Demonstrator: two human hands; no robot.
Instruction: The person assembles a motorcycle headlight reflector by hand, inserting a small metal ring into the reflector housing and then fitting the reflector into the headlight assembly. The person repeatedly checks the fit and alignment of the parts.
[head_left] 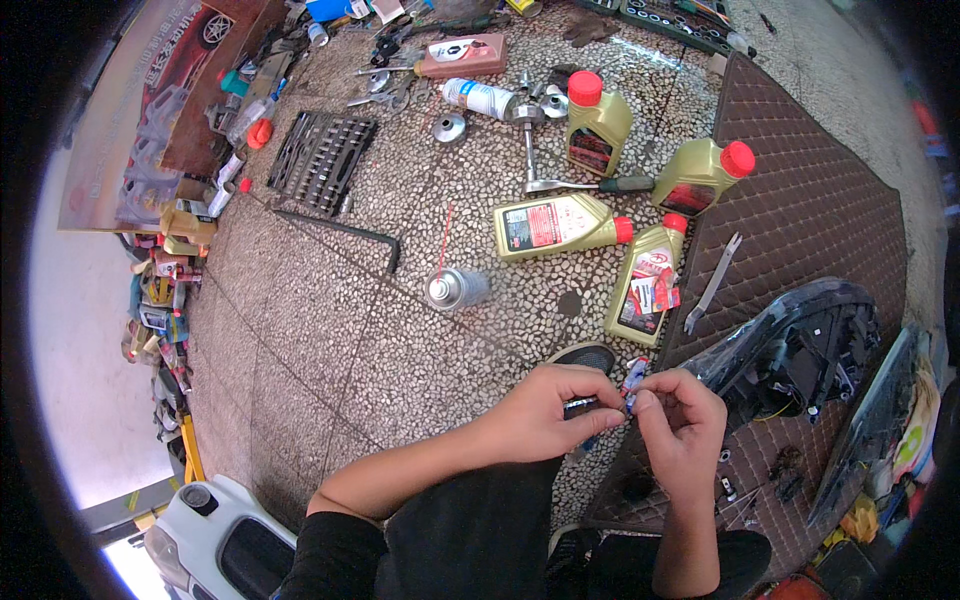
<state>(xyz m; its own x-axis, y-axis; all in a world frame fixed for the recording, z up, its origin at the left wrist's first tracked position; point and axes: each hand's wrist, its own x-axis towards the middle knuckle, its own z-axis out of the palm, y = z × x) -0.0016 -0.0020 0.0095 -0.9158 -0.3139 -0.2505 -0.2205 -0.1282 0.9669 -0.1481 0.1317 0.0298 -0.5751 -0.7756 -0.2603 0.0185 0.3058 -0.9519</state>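
My left hand [565,405] and my right hand [685,425] meet in front of my knees, thumbs and forefingers pinched together. Between the fingertips shows a small blue, white and red piece [634,374], perhaps a tube or packet; its kind is too small to tell. A dark, thin part peeks out under my left fingers and is mostly hidden. Beyond the hands, a gold oil bottle [650,270] with a red cap lies on its side, a small red and white card [655,294] on top of it. A black headlight housing [790,350] lies to the right of my right hand.
A spray can [456,289] with a red straw stands left of more gold bottles [555,226]. A socket set [322,162], a ratchet [575,185] and a flat pry tool [713,283] lie farther off. A brown quilted mat [800,190] covers the right side. A white bumper [215,535] is at lower left.
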